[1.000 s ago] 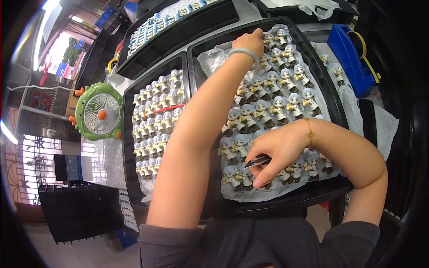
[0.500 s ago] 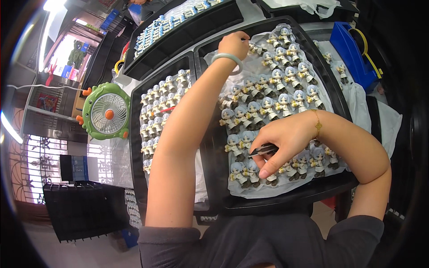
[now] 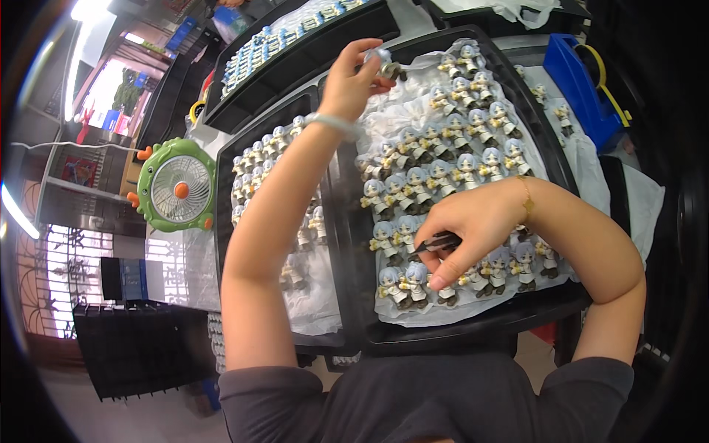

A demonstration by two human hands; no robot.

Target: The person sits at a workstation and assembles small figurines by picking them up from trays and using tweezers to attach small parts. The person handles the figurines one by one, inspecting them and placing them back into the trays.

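My left hand [image 3: 353,83] is raised over the far left corner of the right-hand tray [image 3: 362,325]. Its fingers are closed on a small figurine [image 3: 387,66] with pale hair and dark feet, tilted on its side. My right hand [image 3: 473,235] hovers low over the near rows, closed around slim black pointed tweezers [image 3: 442,241]; part of them is hidden in the palm. Beneath and around it, rows of like figurines [image 3: 417,181] in white and yellow lie on crumpled white sheeting [image 3: 391,111]. My right hand and forearm cover some of the near ones.
To the left, a second black tray [image 3: 225,221] holds more figurines, partly behind my left arm. A green fan [image 3: 177,184] stands beside it. Farther back is a black tray [image 3: 310,55] of blue-and-white pieces. A blue tape dispenser [image 3: 583,92] stands at the far right.
My left hand has lifted from the tray's far end and moved left, bringing up a figurine. That spot now shows bare sheeting. My right hand has barely moved.
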